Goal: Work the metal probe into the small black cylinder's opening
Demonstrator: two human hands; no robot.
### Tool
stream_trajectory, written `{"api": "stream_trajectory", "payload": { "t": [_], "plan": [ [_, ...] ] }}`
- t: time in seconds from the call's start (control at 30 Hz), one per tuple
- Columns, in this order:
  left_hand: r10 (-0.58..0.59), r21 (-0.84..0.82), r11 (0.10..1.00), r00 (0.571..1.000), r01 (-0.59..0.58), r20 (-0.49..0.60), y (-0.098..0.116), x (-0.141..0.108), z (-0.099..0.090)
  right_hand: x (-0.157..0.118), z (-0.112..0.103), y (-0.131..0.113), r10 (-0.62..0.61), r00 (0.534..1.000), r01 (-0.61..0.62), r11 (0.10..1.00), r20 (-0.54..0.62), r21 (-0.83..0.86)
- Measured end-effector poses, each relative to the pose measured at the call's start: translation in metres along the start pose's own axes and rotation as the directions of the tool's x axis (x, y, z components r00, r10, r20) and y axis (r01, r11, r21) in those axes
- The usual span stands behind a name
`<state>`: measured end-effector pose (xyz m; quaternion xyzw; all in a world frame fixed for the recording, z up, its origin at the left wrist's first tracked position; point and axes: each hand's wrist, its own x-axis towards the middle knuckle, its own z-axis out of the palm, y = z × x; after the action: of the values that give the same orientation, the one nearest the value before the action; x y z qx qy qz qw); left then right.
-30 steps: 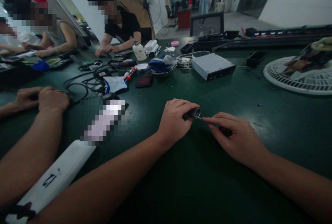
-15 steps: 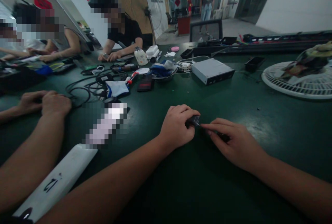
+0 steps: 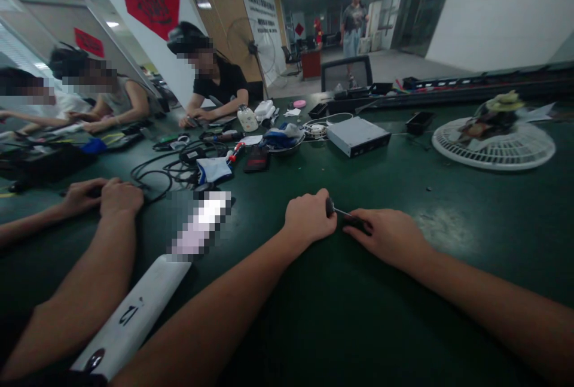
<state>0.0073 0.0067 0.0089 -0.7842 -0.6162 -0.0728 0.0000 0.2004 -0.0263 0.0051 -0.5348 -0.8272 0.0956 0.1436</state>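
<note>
My left hand [image 3: 310, 217] grips a small dark cylindrical part [image 3: 330, 207], most of which is hidden by my fingers. My right hand [image 3: 385, 236] holds a small screwdriver [image 3: 354, 221] with a dark handle, and its thin metal shaft reaches the part. Both hands rest over the dark green work table [image 3: 341, 327]. To the left, a co-worker's two hands [image 3: 120, 198] lie on the table beside a black cable [image 3: 152, 180], with a long white object [image 3: 134, 321] between them and my left forearm.
Farther on the table lie a tangle of cables, a metal bowl [image 3: 282, 143] holding blue cloth, a silver metal box [image 3: 357, 136] and a white round fan grille [image 3: 493, 145]. Seated co-workers line the left side, and a standing person is at the far back.
The dark part's silver end no longer shows, as it has turned in my left hand. The view has shifted, so the table and room appear farther off. My hands stay together.
</note>
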Motion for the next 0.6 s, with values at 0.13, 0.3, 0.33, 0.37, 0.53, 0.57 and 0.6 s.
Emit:
{"api": "stream_trajectory", "payload": {
  "t": [0.13,0.3,0.33,0.37,0.53,0.57,0.6],
  "plan": [
    [-0.040,0.017,0.999,0.999,0.040,-0.012,0.000,0.004,-0.003,0.003,0.000,0.002,0.039,0.998,-0.038,0.999,-0.042,0.031],
    [-0.055,0.047,0.997,0.998,0.055,-0.005,0.006,-0.002,-0.011,0.001,0.000,0.002,0.083,0.994,-0.080,0.996,-0.071,0.042],
    [-0.056,0.050,0.997,0.998,0.056,0.001,0.008,-0.004,-0.013,0.000,0.000,0.001,0.079,0.994,-0.076,0.996,-0.069,0.043],
    [-0.058,0.053,0.997,0.998,0.058,0.007,0.009,-0.007,-0.014,-0.001,0.000,0.000,0.072,0.995,-0.069,0.997,-0.067,0.040],
    [-0.068,0.043,0.997,0.997,0.066,0.041,0.016,-0.024,-0.021,-0.007,-0.001,-0.004,0.049,0.997,-0.047,0.998,-0.066,0.031],
    [-0.068,0.035,0.997,0.996,0.066,0.053,0.016,-0.028,-0.021,-0.008,-0.001,-0.005,0.050,0.996,-0.047,0.998,-0.068,0.039],
    [-0.066,0.025,0.998,0.996,0.065,0.068,0.017,-0.033,-0.021,-0.009,-0.002,-0.005,0.052,0.997,-0.048,0.998,-0.066,0.050]
  ]
}}
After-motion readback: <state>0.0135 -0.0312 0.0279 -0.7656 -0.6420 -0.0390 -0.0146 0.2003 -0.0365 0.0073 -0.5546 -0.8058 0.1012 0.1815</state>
